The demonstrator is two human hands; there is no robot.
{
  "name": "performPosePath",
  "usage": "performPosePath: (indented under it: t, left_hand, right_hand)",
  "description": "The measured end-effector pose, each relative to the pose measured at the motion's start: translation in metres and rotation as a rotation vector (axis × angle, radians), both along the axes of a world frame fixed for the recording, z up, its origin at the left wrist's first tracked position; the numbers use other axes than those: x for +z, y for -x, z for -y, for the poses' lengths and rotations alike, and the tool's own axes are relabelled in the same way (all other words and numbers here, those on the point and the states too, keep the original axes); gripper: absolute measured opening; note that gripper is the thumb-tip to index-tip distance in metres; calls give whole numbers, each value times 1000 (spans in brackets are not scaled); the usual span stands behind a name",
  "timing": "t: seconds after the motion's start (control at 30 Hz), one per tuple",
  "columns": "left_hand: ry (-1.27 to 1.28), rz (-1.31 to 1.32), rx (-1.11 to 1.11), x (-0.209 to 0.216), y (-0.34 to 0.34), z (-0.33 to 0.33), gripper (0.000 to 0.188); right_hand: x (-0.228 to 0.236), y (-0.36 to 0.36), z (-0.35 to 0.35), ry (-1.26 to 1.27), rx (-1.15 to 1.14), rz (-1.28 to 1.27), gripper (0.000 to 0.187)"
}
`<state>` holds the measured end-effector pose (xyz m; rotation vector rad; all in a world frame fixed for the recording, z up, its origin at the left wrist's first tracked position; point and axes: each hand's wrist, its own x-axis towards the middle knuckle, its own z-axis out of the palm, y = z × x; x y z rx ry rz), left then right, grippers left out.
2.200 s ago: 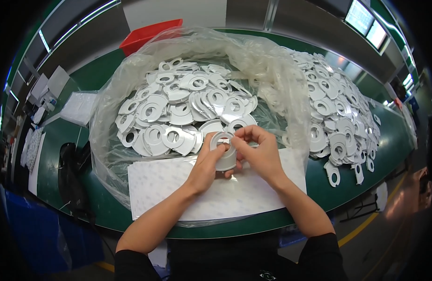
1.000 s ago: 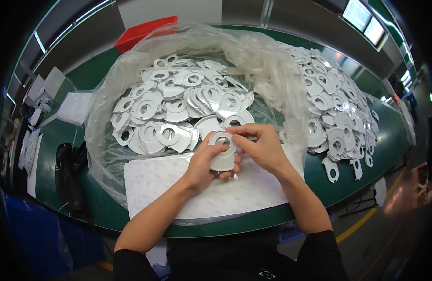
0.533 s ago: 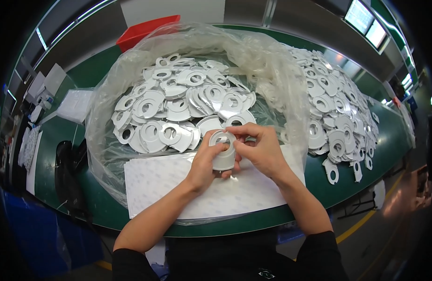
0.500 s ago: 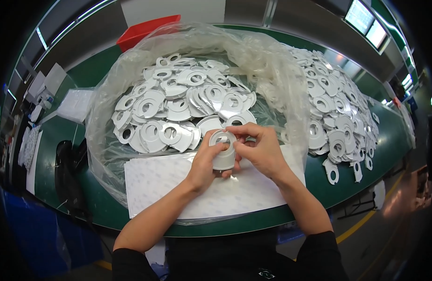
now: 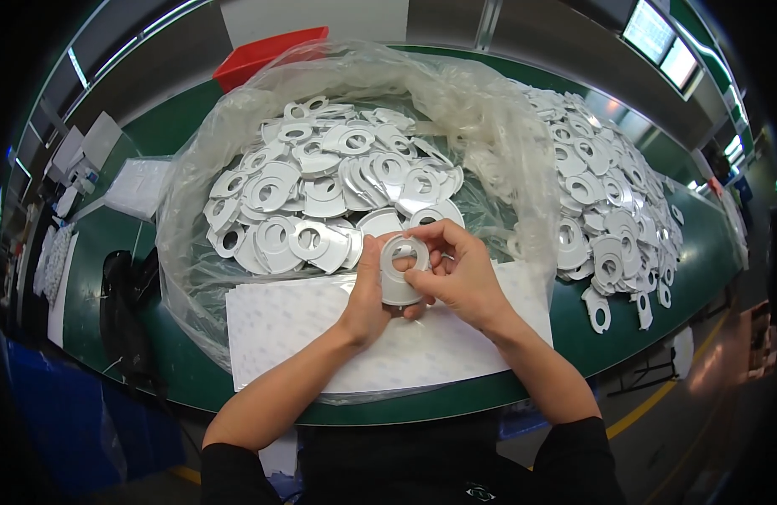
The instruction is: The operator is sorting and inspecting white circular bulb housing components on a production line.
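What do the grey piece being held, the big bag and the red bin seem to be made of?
The piece: probably plastic, pale grey with a soft sheen, though coated metal is possible. The bag: thin plastic film, see-through and wrinkled. The bin: likely moulded plastic, from its even red colour.

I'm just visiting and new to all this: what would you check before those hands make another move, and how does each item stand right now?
1. Grip on part: ok; left hand and right hand both hold the light-grey holed plate.
2. Held plate's underside: cannot tell; it faces away.
3. White sheets below the hands: ok, lying flat.
4. Nearer pile of plates contained: ok, inside the open clear plastic bag.
5. Right-hand pile contained: not ok, loose on the green table.
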<state>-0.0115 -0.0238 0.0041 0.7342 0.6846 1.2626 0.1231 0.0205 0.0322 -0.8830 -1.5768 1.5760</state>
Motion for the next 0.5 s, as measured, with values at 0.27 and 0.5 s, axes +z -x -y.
performPosePath:
  t: [0.27,0.5]
  left_hand:
    - [19,-206,-17,0,-1,4,69]
    - [132,2,-115,5,8,-3,77]
  right_hand:
    - [-4,6,7,-101,-180,87,33]
    - [-3,-1,-4,76,-165,65,17]
